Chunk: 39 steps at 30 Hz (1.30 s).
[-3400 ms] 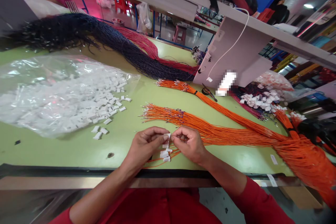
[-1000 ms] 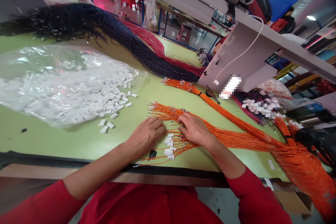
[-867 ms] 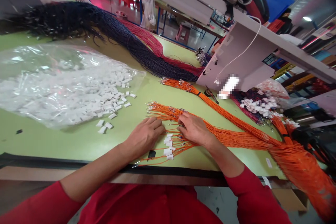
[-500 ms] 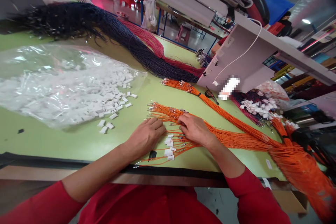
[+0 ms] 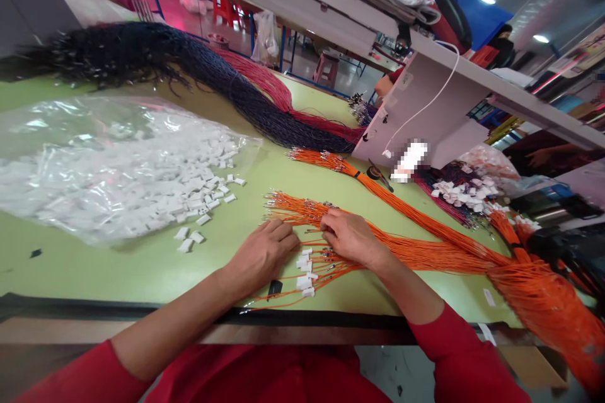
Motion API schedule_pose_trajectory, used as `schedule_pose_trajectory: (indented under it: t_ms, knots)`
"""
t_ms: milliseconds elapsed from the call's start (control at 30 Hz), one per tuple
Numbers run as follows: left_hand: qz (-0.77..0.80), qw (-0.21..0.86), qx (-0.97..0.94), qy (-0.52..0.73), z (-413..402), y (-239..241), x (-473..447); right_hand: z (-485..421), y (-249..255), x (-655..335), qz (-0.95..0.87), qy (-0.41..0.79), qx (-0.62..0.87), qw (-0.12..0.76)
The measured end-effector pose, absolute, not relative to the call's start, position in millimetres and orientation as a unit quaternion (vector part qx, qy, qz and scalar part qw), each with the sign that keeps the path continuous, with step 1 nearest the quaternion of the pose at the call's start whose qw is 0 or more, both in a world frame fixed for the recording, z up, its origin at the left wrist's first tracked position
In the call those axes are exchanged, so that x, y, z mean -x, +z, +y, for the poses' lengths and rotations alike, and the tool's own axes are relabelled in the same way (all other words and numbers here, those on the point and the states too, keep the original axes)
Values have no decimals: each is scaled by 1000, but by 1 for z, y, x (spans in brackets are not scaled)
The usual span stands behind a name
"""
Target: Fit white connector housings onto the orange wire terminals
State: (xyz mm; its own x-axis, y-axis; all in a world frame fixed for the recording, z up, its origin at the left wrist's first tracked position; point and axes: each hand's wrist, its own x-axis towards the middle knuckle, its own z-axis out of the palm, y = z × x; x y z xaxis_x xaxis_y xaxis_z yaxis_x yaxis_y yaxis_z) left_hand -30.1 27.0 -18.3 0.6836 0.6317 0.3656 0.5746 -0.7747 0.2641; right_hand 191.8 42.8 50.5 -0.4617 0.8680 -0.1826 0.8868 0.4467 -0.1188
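My left hand (image 5: 262, 255) lies on the green table (image 5: 142, 267) with its fingers loosely bent and flat, their tips at the ends of an orange wire bundle (image 5: 425, 242). My right hand (image 5: 347, 236) rests on that bundle, fingertips curled down and pressed onto the wires near their metal terminals. Between the hands lie several orange wires fitted with small white connector housings (image 5: 305, 274).
A clear plastic bag of white housings (image 5: 94, 164) fills the left, with loose housings (image 5: 189, 239) spilled beside it. Dark wires (image 5: 212, 75), red wires (image 5: 274, 88) and a second orange bundle (image 5: 378, 186) cross the back. A white panel (image 5: 425, 119), scissors (image 5: 378, 173) and more housings (image 5: 460, 192) sit right.
Both hands, earlier raised together pinching a white housing, have come down onto the table and the orange wires. Over the last second they have hardly moved; the view has shifted slightly.
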Motion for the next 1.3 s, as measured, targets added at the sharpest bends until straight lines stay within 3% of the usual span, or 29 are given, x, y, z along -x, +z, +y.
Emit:
schedule_pose_trajectory:
  t_ms: [533, 633, 733, 900, 1000, 1300]
  knots:
    - [333, 83, -913, 222, 27, -20, 30, 52, 61, -165, 853, -43, -477, 207]
    - [339, 85, -912, 216, 27, -20, 30, 56, 58, -173, 864, -69, -475, 155]
    - [342, 83, -911, 213, 26, -19, 29, 55, 50, -190, 863, -125, -488, 25]
    - [350, 80, -906, 223, 26, -17, 29, 47, 38, -209, 808, -291, -497, -124]
    - [347, 77, -906, 228, 26, -17, 29, 43, 39, -208, 792, -338, -493, -122]
    - [291, 43, -929, 223, 24, -17, 34, 42, 38, -196, 797, -325, -507, -44]
